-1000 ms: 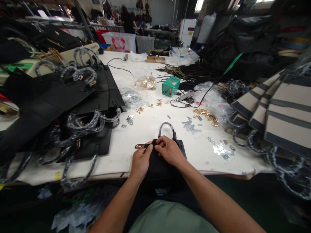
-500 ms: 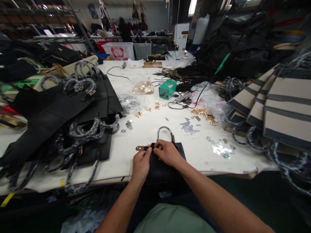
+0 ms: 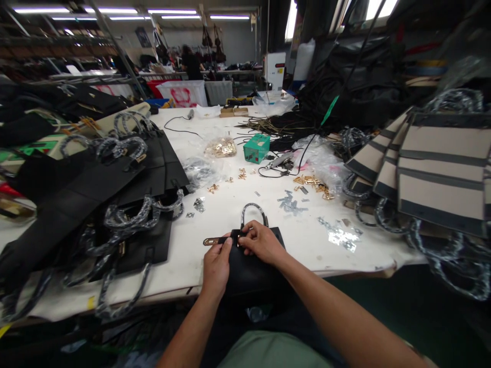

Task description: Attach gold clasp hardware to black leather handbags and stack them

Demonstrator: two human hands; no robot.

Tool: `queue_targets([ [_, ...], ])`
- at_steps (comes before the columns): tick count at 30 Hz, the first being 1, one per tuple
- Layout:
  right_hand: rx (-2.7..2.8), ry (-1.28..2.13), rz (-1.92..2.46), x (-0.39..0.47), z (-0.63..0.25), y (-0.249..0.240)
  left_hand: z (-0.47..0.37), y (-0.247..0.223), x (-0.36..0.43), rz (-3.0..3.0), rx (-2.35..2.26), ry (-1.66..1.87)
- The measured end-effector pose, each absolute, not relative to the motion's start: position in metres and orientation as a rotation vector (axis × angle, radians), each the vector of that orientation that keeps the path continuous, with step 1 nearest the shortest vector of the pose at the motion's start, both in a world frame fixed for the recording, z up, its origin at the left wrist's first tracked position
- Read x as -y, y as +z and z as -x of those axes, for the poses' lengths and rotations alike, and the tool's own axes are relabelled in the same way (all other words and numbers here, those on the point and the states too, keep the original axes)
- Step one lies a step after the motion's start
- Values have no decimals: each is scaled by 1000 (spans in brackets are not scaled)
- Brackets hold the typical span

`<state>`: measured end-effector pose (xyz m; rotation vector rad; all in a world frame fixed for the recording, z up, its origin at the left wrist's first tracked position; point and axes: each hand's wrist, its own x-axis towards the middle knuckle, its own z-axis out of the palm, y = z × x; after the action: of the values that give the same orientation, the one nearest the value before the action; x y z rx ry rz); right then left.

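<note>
A black handbag [image 3: 255, 278] leans at the table's front edge, its handle [image 3: 253, 205] wrapped in clear plastic standing up behind it. My left hand [image 3: 215, 266] is closed, thumb on top, on a black strap [image 3: 222, 239] at the bag's upper edge. The strap's free end carries a gold plate with a slot [image 3: 210, 242] and points left. Beside it, the thumb and fingers of my right hand [image 3: 261, 243] pinch at a small gold fitting [image 3: 238, 240] on the bag, partly hidden by the fingertips.
Black bag pieces with wrapped handles [image 3: 130, 212] pile up on the left; beige-lined ones [image 3: 441, 176] overhang the right. Between lie metal plates [image 3: 290, 203], shiny plates [image 3: 341, 236], gold fittings [image 3: 312, 181], a green control box [image 3: 257, 148] and a corded hand tool [image 3: 279, 160].
The view has tilted up a little, so things sit lower and further left. More of the gold fitting shows at my right fingertips. Both hands stay at the bag's top.
</note>
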<state>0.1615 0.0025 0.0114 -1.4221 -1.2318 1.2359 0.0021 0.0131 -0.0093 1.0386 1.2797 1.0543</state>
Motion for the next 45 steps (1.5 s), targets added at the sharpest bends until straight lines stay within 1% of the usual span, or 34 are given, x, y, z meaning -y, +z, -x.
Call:
queue_targets([
  [8,1184,1341,1452,-11,-159,12,-4,4,-13,-1031,-1345,1000],
  [14,1126,1309,1291,-5,-174,18,-8,19,-27,-946,-1211,847],
  [16,1110,1196,1330,-7,-195,21,-11,24,-31,-966,-1218,781],
  [17,1131,1079,1424,-9,-210,24,-13,25,-32,-979,-1234,758],
  [21,1207,516,1969,-29,-287,30,-19,28,-36,-980,-1337,757],
  [23,1190,391,2114,-42,-322,30,-20,26,-40,-1014,-1368,745],
  [27,1204,312,2306,-67,-362,23,-17,20,-46,-1001,-1360,674],
  [31,1264,341,2399,-86,-371,17,-15,17,-43,-850,-1297,656],
  [35,1274,378,2376,-90,-376,23,-16,16,-39,-824,-1246,702],
  [38,1287,452,2242,-77,-369,33,-16,17,-39,-797,-1245,726],
  [41,1307,584,2062,-48,-337,37,-16,17,-38,-802,-1269,744],
  [45,1244,896,1712,-5,-274,25,-17,18,-34,-876,-1253,771],
])
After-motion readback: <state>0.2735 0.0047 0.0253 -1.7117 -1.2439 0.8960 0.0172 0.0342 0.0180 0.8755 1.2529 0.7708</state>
